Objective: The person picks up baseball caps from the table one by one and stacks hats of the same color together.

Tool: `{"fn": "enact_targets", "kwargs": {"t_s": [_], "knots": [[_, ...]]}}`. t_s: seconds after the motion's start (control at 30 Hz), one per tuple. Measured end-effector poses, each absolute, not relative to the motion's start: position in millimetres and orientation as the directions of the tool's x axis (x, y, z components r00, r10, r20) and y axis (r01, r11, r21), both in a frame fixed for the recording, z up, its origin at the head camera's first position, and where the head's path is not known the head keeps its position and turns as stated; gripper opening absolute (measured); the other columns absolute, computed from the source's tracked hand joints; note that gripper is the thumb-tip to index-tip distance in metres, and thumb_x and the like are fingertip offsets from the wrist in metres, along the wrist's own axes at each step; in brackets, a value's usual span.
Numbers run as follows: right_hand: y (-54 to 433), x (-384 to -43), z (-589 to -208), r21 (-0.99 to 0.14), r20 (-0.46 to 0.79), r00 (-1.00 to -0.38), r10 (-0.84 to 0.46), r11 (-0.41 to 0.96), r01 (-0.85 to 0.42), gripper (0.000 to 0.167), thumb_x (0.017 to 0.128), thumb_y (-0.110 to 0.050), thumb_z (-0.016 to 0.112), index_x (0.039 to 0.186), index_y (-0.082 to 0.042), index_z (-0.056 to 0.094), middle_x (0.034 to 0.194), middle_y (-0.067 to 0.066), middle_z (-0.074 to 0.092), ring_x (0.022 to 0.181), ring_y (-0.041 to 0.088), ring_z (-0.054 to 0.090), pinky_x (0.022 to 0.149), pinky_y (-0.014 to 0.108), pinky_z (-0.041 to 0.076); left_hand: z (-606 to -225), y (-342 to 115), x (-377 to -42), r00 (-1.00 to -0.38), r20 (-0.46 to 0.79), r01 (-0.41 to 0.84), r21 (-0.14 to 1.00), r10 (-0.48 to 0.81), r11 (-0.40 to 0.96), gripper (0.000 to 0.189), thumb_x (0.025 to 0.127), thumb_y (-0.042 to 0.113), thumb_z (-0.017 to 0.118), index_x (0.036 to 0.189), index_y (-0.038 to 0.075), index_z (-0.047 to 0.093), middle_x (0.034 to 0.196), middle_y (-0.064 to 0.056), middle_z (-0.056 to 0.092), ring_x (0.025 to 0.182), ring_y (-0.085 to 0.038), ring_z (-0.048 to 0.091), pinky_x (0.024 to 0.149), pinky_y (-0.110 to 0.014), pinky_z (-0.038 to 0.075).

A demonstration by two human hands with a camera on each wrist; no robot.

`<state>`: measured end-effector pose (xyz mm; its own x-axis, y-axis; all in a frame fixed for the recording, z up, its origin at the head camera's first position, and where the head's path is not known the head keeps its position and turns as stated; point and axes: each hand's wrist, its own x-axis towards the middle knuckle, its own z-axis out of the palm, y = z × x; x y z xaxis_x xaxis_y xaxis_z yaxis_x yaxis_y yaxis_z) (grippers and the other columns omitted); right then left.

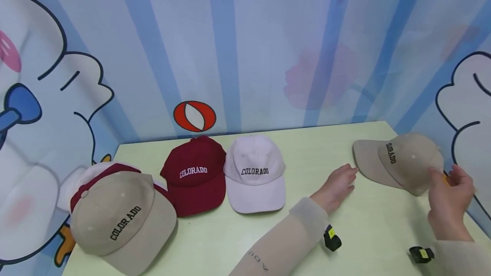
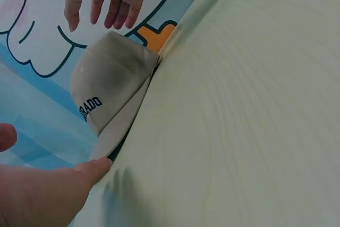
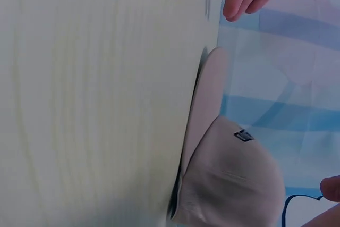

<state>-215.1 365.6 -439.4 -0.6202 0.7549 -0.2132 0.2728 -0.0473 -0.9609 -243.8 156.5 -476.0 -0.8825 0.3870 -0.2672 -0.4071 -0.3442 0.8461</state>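
Beige cap (image 1: 412, 165) is found lying on the table (image 1: 207, 246), between the two hands, its brim turned toward the left hand (image 1: 334, 188). Left hand is held just beside that brim, released, fingers loosely extended. Right hand (image 1: 450, 201) is held just beside the crown of the beige cap, likewise released, fingers loosely bent. Well to the left of the beige cap, a white cap (image 1: 255, 184) is placed; beyond, a maroon cap (image 1: 197, 193), then a stack of caps (image 1: 111, 203).

The left sleeve (image 1: 284, 231), lower centre, is pale beige with dark letters (image 1: 257, 259); the right sleeve (image 1: 462, 259), lower right, matches. Black, yellow-marked wrist cameras (image 1: 332, 239) sit beside both cuffs (image 1: 310, 216).
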Motion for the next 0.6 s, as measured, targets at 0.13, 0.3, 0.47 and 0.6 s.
{"fn": "enact_targets", "kwargs": {"t_s": [0.13, 0.3, 0.47, 0.6], "knots": [[378.3, -225.2, -445.3, -0.949, -0.270, -0.674, 0.688, -0.072, 0.307, 0.076, 0.104, -0.042, 0.056, 0.165, -0.034, 0.012, 0.166, -0.015, 0.022, 0.147, 0.003, 0.028, 0.129, 0.032, 0.022, -480.3, 162.0, -250.9, -0.865, -0.282, -0.440, 0.825, 0.415, -0.356, 0.067, 0.104, 0.021, 0.058, 0.160, 0.000, 0.028, 0.167, -0.019, 0.032, 0.155, -0.039, 0.033, 0.127, -0.053, 0.026], [388.1, -236.4, -453.9, -0.937, -0.340, -0.727, 0.596, -0.148, 0.317, 0.080, 0.103, -0.048, 0.057, 0.167, -0.028, 0.013, 0.172, -0.009, 0.015, 0.157, 0.009, 0.016, 0.132, 0.040, 0.012, -486.6, 167.4, -258.1, -0.845, -0.294, -0.465, 0.817, 0.447, -0.341, 0.074, 0.102, 0.021, 0.061, 0.162, 0.001, 0.024, 0.170, -0.017, 0.026, 0.156, -0.038, 0.029, 0.127, -0.054, 0.027], [391.3, -242.3, -457.5, -0.929, -0.369, -0.728, 0.579, -0.199, 0.312, 0.079, 0.100, -0.054, 0.061, 0.165, -0.033, 0.022, 0.170, -0.016, 0.017, 0.156, 0.007, 0.017, 0.132, 0.039, 0.009, -491.9, 169.4, -265.4, -0.832, -0.267, -0.460, 0.822, 0.486, -0.336, 0.067, 0.104, 0.021, 0.057, 0.163, 0.005, 0.028, 0.170, -0.015, 0.028, 0.158, -0.035, 0.026, 0.127, -0.055, 0.027], [392.8, -243.1, -459.0, -0.941, -0.333, -0.788, 0.517, -0.226, 0.250, 0.075, 0.099, -0.054, 0.061, 0.163, -0.040, 0.024, 0.171, -0.018, 0.014, 0.157, 0.006, 0.013, 0.132, 0.040, 0.003, -493.2, 170.1, -268.9, -0.821, -0.258, -0.479, 0.797, 0.510, -0.368, 0.062, 0.105, 0.018, 0.053, 0.162, 0.007, 0.031, 0.168, -0.013, 0.033, 0.159, -0.033, 0.025, 0.128, -0.056, 0.023]]}}
